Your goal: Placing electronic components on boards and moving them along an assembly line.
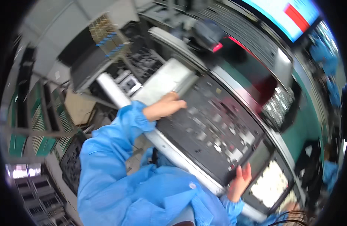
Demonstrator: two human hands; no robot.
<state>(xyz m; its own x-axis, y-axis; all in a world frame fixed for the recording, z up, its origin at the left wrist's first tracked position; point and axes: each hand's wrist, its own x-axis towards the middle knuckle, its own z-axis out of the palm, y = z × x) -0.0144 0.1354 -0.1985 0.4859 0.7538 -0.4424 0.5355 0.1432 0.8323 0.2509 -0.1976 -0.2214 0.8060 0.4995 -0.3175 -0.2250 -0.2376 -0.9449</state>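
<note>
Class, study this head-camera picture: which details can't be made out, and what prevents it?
All in the head view:
- Small pieces on the dark work surface: too blurred and small to identify.
- Left hand: blur hides whether its fingertips touch the surface.
- White contents of the frame at lower right: blurred together, so uncountable.
- Screen: cut off by the top edge.

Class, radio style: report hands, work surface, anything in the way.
Left hand by pale panel, grip blurred. Right hand open. Small pale pieces clutter the dark work surface.
</note>
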